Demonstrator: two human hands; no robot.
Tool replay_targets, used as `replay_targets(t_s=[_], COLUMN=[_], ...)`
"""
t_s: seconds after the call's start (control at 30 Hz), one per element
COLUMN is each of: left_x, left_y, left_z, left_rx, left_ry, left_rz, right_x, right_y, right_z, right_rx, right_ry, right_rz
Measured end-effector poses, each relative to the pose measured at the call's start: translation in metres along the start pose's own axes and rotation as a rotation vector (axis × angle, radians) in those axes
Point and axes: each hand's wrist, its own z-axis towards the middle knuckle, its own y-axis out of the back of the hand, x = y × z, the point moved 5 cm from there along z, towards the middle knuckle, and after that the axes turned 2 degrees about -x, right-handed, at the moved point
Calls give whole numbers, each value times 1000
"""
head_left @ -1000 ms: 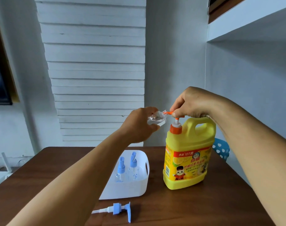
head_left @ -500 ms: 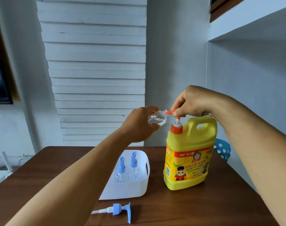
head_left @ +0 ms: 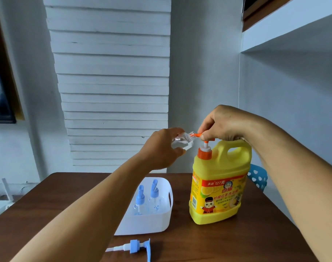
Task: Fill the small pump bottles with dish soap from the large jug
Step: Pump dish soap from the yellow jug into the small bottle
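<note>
Little has shifted since a second ago: both hands remain at the jug's pump, the pump stem standing about as high as before, the tilted bottle at the same spot by the spout. Left hand [head_left: 162, 148] grips a small clear plastic bottle [head_left: 181, 143], cap off, held up in the air and tipped so its open neck meets the tip of the orange pump spout [head_left: 197, 135]. Right hand [head_left: 221, 124] sits on top of the pump head, fingers curled down over it, thumb and forefinger pinching near the spout. White stem of the pump shows raised above the orange collar [head_left: 204, 153]. Large yellow plastic jug of dish soap [head_left: 219, 188], with red label band and moulded handle, stands upright on the dark brown wooden worktop [head_left: 237, 241]. To its left, a white plastic tub [head_left: 157, 219] with handle slot holds two small clear pump bottles with light blue pump tops [head_left: 147, 198], both upright, side by side. Near the front edge of the worktop lies a loose light blue pump head with white dip tube [head_left: 132, 247], on its side, apart from the tub. Behind the jug, part of a blue chair back with white holes [head_left: 258, 177]. Soap level in the held bottle cannot be told.
</note>
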Motion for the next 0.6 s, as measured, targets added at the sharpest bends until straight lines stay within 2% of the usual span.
replay_targets(t_s=[0.27, 0.4, 0.6], left_x=[5, 10, 1], left_y=[-7, -12, 0], left_z=[-2, -7, 0], left_rx=[-8, 29, -14], left_ry=[-4, 19, 0], left_rz=[-11, -11, 0], right_x=[-13, -12, -3], right_y=[-13, -21, -1], right_z=[-2, -2, 1], right_rx=[-66, -21, -26], right_ry=[-17, -21, -6], right_rz=[123, 83, 40])
